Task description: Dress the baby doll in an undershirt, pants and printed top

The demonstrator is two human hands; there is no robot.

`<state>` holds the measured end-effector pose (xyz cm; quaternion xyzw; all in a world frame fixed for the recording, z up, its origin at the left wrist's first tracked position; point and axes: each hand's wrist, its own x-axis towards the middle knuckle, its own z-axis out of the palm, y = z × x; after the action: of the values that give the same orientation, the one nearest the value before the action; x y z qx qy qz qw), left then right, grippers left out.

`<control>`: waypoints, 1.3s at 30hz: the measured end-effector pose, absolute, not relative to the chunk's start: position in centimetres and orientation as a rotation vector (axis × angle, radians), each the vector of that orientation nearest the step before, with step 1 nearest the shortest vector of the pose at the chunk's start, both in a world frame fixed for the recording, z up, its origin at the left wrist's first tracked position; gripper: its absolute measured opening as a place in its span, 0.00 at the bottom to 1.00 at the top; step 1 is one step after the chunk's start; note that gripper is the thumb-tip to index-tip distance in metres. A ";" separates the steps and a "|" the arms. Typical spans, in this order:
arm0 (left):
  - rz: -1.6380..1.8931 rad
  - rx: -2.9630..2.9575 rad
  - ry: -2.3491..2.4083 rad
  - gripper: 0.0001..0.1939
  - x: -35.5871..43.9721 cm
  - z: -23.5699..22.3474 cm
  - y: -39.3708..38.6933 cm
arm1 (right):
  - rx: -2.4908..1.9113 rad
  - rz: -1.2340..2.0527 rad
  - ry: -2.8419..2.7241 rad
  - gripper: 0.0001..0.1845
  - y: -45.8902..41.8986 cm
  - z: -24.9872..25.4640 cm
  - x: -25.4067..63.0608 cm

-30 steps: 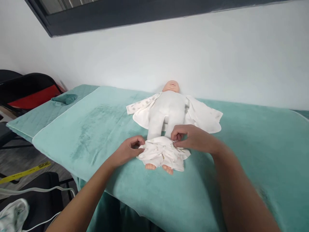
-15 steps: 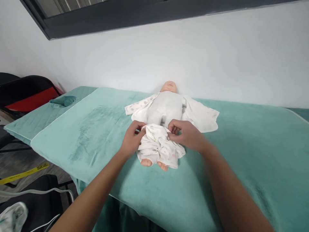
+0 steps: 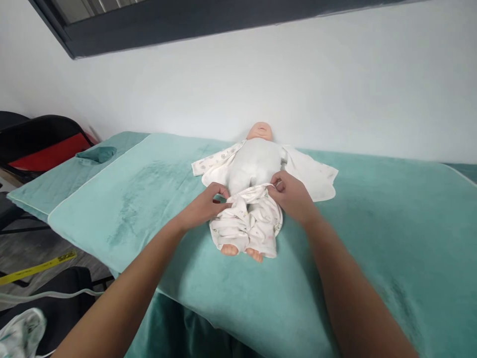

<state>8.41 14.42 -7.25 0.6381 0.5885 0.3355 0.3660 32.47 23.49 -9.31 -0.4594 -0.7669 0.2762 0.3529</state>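
A baby doll [image 3: 255,159] with a pale grey cloth body lies on its back, head toward the wall. White printed baby pants [image 3: 242,223] cover its legs, and its bare feet stick out of the leg ends. At the left side of the waistband my left hand [image 3: 208,204] has the fabric between thumb and fingers. My right hand [image 3: 292,195] pinches the waistband at the right and holds it stretched upward. A white patterned baby shirt [image 3: 311,176] lies spread open under the doll, one sleeve out to the left.
The doll rests on a green padded bed [image 3: 149,199] against a white wall [image 3: 335,84]. A dark window frame [image 3: 186,25] runs above. Black chairs [image 3: 48,134] stand at the left. A crumpled white cloth [image 3: 24,330] lies on a black seat at lower left.
My right hand has pulled the waistband up and to the right, toward the doll's belly. The pants' top edge now spreads wider. My left hand has shifted slightly right.
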 end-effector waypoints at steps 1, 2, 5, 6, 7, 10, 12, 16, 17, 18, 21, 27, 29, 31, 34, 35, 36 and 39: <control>0.874 1.688 1.500 0.08 8.4 -7.3 14.7 | -1.162 0.792 -2.007 0.05 23.6 -9.3 32.7; 0.897 1.736 1.489 0.07 8.5 -7.4 15.0 | -1.127 0.839 -2.028 0.05 23.8 -9.4 33.0; 0.988 1.851 1.513 0.07 9.1 -7.7 16.3 | -1.032 0.773 -2.081 0.07 24.5 -9.9 33.7; 1.013 1.878 1.537 0.08 9.4 -7.7 16.7 | -1.017 0.734 -2.108 0.08 24.7 -10.0 33.9; 1.025 1.898 1.556 0.09 9.7 -7.7 17.1 | -1.008 0.712 -2.141 0.08 24.8 -10.2 34.1; 0.954 1.918 1.556 0.09 10.1 -7.3 17.6 | -0.989 0.701 -2.213 0.09 24.8 -10.3 34.3; 0.852 1.926 1.510 0.10 9.8 -6.9 17.5 | -0.979 0.650 -2.209 0.07 24.5 -10.2 34.2; 0.700 1.944 1.419 0.11 8.5 -6.3 16.8 | -0.974 0.595 -2.168 0.04 24.0 -10.1 33.1; 0.684 1.947 1.404 0.11 8.2 -6.3 16.7 | -0.993 0.599 -2.147 0.05 23.9 -10.2 32.8; 0.676 1.952 1.392 0.11 8.0 -6.3 16.7 | -1.020 0.604 -2.125 0.08 23.8 -10.2 32.5; 0.722 1.972 1.401 0.11 8.1 -6.6 17.0 | -1.104 0.599 -2.080 0.21 23.7 -10.5 32.0; 1.041 1.831 1.579 0.12 9.2 -8.7 19.5 | -1.199 0.370 -2.165 0.30 23.6 -10.2 31.3; 1.078 1.800 1.669 0.12 9.4 -9.2 20.4 | -1.230 0.266 -2.222 0.29 23.8 -10.2 31.2; 1.074 1.807 1.792 0.13 9.4 -9.4 21.4 | -1.267 0.172 -2.269 0.28 24.2 -10.1 31.2; 1.075 1.843 1.894 0.14 9.3 -9.4 22.8 | -1.298 0.085 -2.313 0.26 25.1 -9.7 31.4; 1.095 1.846 1.889 0.14 9.3 -9.4 23.2 | -1.301 0.077 -2.329 0.25 25.5 -9.4 31.5; 1.122 1.837 1.874 0.14 9.3 -9.4 23.7 | -1.300 0.081 -2.349 0.24 26.0 -9.0 31.6; 1.225 1.728 1.842 0.13 9.5 -9.9 24.8 | -1.290 0.144 -2.407 0.18 27.7 -7.5 31.7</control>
<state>9.47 24.77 -9.94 0.6070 0.6470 0.4304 0.1666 31.73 27.72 -7.50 -0.4621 -0.8620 0.0514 0.2021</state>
